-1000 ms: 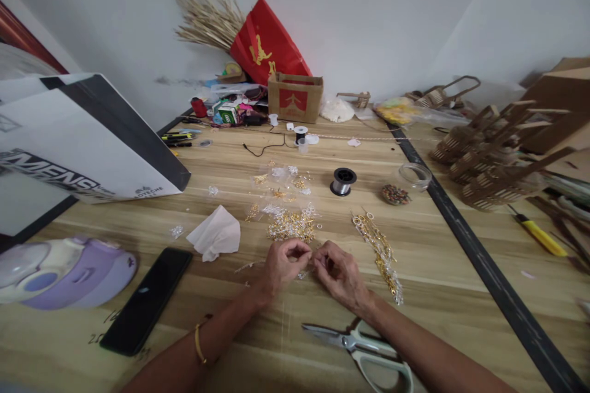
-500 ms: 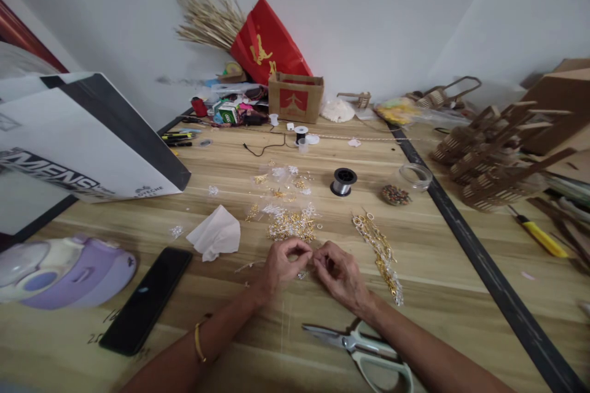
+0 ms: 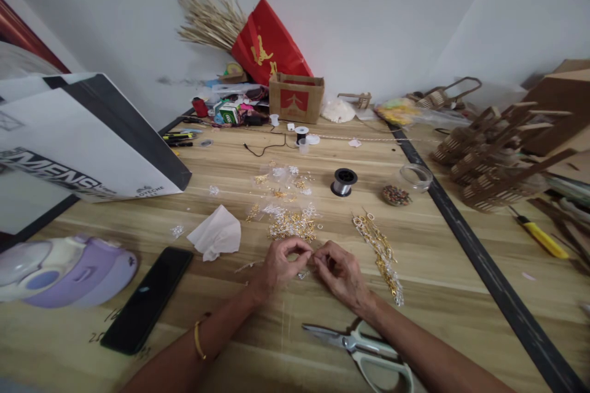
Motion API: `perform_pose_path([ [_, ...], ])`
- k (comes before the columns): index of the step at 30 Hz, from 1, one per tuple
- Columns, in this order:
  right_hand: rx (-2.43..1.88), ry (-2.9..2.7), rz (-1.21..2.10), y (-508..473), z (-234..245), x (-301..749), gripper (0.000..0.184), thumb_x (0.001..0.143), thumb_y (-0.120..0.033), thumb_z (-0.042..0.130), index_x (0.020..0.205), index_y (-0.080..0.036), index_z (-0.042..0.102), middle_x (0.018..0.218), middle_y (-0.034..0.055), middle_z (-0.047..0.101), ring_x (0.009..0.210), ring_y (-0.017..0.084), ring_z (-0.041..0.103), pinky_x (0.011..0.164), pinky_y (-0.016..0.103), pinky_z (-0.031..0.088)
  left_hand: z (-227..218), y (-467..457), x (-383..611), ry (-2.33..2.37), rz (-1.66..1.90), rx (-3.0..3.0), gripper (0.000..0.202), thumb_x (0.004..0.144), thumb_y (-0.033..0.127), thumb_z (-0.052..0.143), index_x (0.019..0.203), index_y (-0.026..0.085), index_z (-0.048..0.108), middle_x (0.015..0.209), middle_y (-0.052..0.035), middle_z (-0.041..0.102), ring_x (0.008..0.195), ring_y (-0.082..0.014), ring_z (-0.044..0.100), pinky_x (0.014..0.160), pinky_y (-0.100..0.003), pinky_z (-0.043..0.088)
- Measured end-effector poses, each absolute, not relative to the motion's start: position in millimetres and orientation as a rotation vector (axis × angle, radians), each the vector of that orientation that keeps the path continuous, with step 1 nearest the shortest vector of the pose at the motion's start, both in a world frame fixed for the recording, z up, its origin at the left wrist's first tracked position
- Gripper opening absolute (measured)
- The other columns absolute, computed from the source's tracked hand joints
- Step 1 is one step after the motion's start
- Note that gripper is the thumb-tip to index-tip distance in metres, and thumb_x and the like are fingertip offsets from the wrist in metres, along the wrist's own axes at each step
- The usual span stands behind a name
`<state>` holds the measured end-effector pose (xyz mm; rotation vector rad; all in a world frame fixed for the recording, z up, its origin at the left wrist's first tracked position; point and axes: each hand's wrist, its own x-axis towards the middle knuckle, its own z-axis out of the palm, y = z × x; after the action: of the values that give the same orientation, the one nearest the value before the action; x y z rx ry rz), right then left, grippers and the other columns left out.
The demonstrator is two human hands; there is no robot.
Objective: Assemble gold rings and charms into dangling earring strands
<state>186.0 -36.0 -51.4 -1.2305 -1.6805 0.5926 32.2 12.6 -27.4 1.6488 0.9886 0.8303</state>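
Centre of the frame: one pile of gold and clear beads, its pieces too many and too small to count, just above the fingers.
Right of centre: one bundle of gold and clear strands, laid slantwise, apart from the hands.
Scissors: one pair, bottom of the frame, blades towards the left, the right forearm covering part of the handles.
Spool: one black spool of wire above and right of the pile.
Jar: one clear jar at right, small coloured beads in its bottom.
Left side: one tissue, one black phone, one purple-and-cream device, and a big white box crowding the upper left.
Top: one red bag tilted behind one brown paper bag.
Left hand: and here the left hand curls into a loop, thumb and index tips pinched narrow, just below the pile.
Right hand: close beside it, the right hand bunches its fingers, tips together; whatever sits between either pinch is too small to tell.
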Motion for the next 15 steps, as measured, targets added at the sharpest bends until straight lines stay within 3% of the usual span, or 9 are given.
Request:
perform_pose_path([
  [15, -1.226, -1.685, 0.601, -34.9, -56.2, 187.6, 0.011, 0.085, -0.024, 0.052, 0.077, -0.018, 0.056, 0.065, 0.0008, 0.054, 0.054, 0.011, 0.048, 0.047, 0.021, 0.037, -23.8, 14.7, 30.2, 0.978, 0.802, 1.575, 0.005, 0.067, 0.018, 0.062, 0.067, 0.013, 0.064, 0.07, -0.004, 0.066, 0.069, -0.0139, 0.06, 0.069, -0.022, 0.049],
])
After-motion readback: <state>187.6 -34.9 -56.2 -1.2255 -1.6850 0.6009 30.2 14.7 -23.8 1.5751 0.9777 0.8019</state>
